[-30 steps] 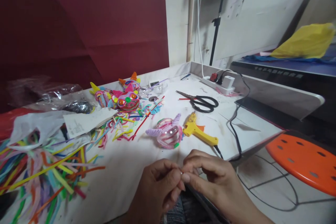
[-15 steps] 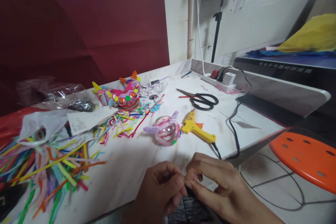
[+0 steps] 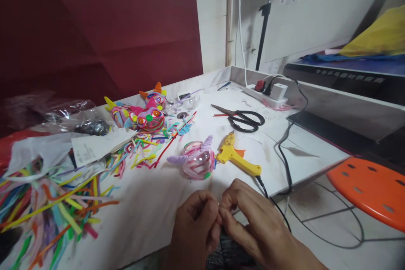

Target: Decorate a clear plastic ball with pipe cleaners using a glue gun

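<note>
At the table's front edge my left hand (image 3: 198, 223) and my right hand (image 3: 253, 219) meet, fingertips pinched together. Something tiny and pale may be between them, but it is too small to name. Just beyond lies a clear ball ornament (image 3: 198, 161) wrapped partly in pink, white and red pipe cleaner, with two purple horn shapes. A yellow hot glue gun (image 3: 238, 158) rests against its right side, nozzle toward the ball. Behind them are black-handled scissors (image 3: 242, 119), lying with blades parted over a red strip.
Several finished colourful animal-faced balls (image 3: 150, 119) sit at the back left among pipe cleaner scraps (image 3: 148, 147). A bundle of pipe cleaners (image 3: 57, 202) spreads at left. A power strip (image 3: 267, 95) stands at the back right; the glue gun's cord (image 3: 281, 152) hangs near an orange stool (image 3: 367, 190).
Both hands stay pinched together, shifting only slightly. The view has tilted and turned a little, so table items sit slightly differently in it.
</note>
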`<action>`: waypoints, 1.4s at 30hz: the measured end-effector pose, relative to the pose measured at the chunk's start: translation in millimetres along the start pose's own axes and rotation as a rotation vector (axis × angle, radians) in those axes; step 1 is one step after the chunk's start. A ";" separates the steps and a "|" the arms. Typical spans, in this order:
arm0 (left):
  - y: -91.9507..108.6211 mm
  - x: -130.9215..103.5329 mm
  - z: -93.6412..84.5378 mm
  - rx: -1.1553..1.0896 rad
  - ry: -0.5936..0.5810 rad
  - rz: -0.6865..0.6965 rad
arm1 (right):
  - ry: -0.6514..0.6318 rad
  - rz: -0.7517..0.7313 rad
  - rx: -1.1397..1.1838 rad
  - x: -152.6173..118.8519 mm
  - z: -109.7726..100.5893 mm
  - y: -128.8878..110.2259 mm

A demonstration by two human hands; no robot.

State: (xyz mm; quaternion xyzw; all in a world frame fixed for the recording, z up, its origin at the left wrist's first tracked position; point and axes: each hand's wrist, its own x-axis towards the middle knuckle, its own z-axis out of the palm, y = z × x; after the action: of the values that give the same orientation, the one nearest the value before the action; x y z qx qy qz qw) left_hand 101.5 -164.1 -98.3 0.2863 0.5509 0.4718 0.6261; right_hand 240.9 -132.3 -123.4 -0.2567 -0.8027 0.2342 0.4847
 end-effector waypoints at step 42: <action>8.4 18.1 -28.7 0.201 -0.135 0.092 | -0.061 -0.171 -0.362 15.1 7.9 2.5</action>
State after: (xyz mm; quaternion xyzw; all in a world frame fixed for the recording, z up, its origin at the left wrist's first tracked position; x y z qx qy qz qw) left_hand 70.8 -149.1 -105.0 0.4037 0.5384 0.4220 0.6075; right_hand 228.2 -121.7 -118.4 -0.2635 -0.8648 0.0517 0.4242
